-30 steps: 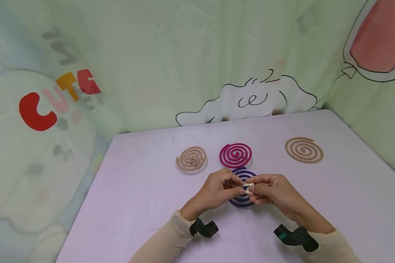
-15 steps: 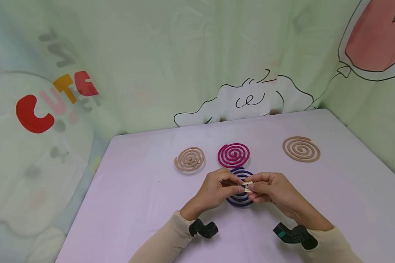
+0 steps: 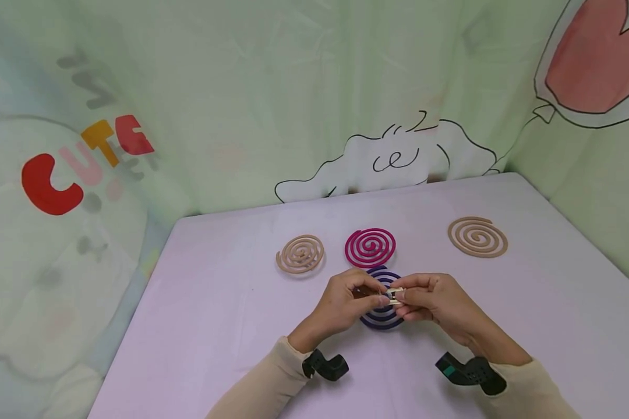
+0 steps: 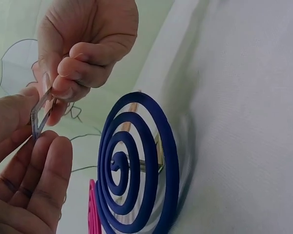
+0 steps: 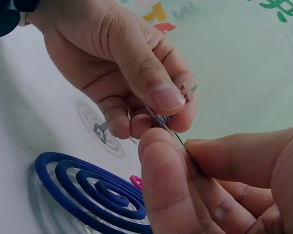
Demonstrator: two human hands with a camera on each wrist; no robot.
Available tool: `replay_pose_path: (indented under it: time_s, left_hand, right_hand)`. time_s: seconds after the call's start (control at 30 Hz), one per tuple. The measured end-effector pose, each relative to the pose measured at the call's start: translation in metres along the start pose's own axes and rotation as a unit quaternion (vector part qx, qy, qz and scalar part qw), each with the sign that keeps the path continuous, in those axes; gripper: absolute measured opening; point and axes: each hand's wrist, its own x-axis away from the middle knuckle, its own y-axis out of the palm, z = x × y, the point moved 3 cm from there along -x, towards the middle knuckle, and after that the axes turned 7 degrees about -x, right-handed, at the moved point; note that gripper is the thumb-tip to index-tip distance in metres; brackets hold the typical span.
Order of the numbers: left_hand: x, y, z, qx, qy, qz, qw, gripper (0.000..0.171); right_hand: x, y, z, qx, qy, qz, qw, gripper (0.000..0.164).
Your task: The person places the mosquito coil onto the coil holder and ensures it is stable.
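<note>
Over the dark blue mosquito coil [image 3: 382, 326], both hands hold a small metal coil stand [image 3: 395, 295]. My left hand [image 3: 346, 298] pinches its left side between thumb and fingers. From the other side, my right hand [image 3: 434, 301] grips it with thumb and index finger. Seen from the left wrist, the metal stand [image 4: 35, 122] is a thin strip bent into a V. Fingers hide part of it in every view. The blue coil [image 4: 171, 170] sits raised on a metal support [image 4: 160, 152] visible through its rings.
Behind the hands lies a magenta coil [image 3: 370, 247] close to the blue one. One beige coil [image 3: 300, 254] is at its left and another beige coil [image 3: 477, 237] farther right. All rest on a pale cloth-covered table [image 3: 215, 326], with a printed curtain [image 3: 241, 116] behind.
The metal stand has tilted slightly between the fingers, and a gap between its two long edges shows more. Both hands keep their hold; the whole scene shifts a little left in view.
</note>
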Motion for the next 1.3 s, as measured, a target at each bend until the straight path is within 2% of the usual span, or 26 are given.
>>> replay_pose_path:
  time_s: [0.3, 0.43, 0.57, 0.63, 0.7, 0.87, 0.97, 1.1, 1.3]
  left_hand:
    - [-0.002, 0.001, 0.001, -0.008, -0.008, -0.027, 0.9996, 0.023]
    - [-0.002, 0.003, -0.001, 0.017, -0.032, -0.036, 0.9987, 0.027]
    - [-0.002, 0.005, -0.002, 0.069, -0.063, -0.042, 0.9947, 0.032]
    - [-0.002, 0.008, -0.002, 0.107, -0.08, -0.049, 0.9898, 0.033]
    - [-0.001, 0.011, -0.002, 0.156, -0.096, -0.058, 0.9813, 0.033]
    - [-0.003, 0.022, -0.001, 0.276, -0.138, -0.065, 0.949, 0.031]
    - [-0.005, 0.03, -0.001, 0.312, -0.155, -0.061, 0.9354, 0.029]
    - [-0.006, 0.036, -0.004, 0.327, -0.172, -0.045, 0.9283, 0.026]
    - [-0.005, 0.033, -0.011, 0.325, -0.183, -0.017, 0.9277, 0.024]
  right_hand:
    - [-0.002, -0.001, -0.001, 0.015, 0.008, 0.005, 1.0, 0.036]
    - [-0.002, -0.003, -0.001, 0.018, 0.012, 0.01, 1.0, 0.037]
    - [-0.001, -0.006, -0.001, 0.013, 0.01, 0.013, 1.0, 0.037]
    - [0.0, -0.008, -0.001, 0.009, 0.009, 0.014, 1.0, 0.037]
    - [0.0, -0.01, -0.002, 0.006, 0.007, 0.012, 1.0, 0.037]
    - [0.002, -0.015, -0.004, 0.007, 0.002, 0.007, 1.0, 0.037]
    - [0.004, -0.018, -0.004, 0.008, 0.003, 0.011, 1.0, 0.036]
    - [0.006, -0.02, -0.003, 0.012, 0.01, 0.023, 1.0, 0.039]
    - [0.006, -0.026, -0.002, 0.016, 0.013, 0.05, 0.999, 0.045]
